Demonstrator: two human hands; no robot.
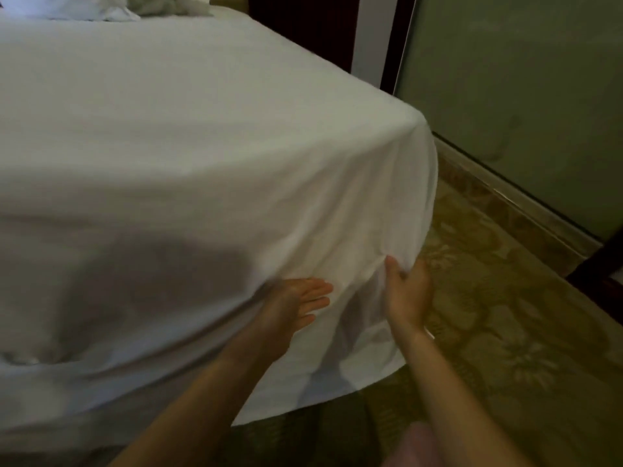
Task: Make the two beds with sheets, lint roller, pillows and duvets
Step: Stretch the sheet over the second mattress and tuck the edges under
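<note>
A white sheet (188, 136) covers the bed and hangs loose over its near right corner, down toward the floor. My left hand (296, 299) lies flat with straight fingers against the hanging sheet on the bed's side. A little to its right, my right hand (406, 289) grips a fold of the sheet at the corner, thumb in front and fingers behind the cloth. At the far end of the bed lies a heap of white bedding (101, 6), cut off by the top edge.
A patterned green-and-tan carpet (499, 332) fills the floor to the right of the bed. A pale green wall (526, 96) with a skirting board runs close by the bed's right corner. Dark wooden furniture (303, 25) stands behind the bed.
</note>
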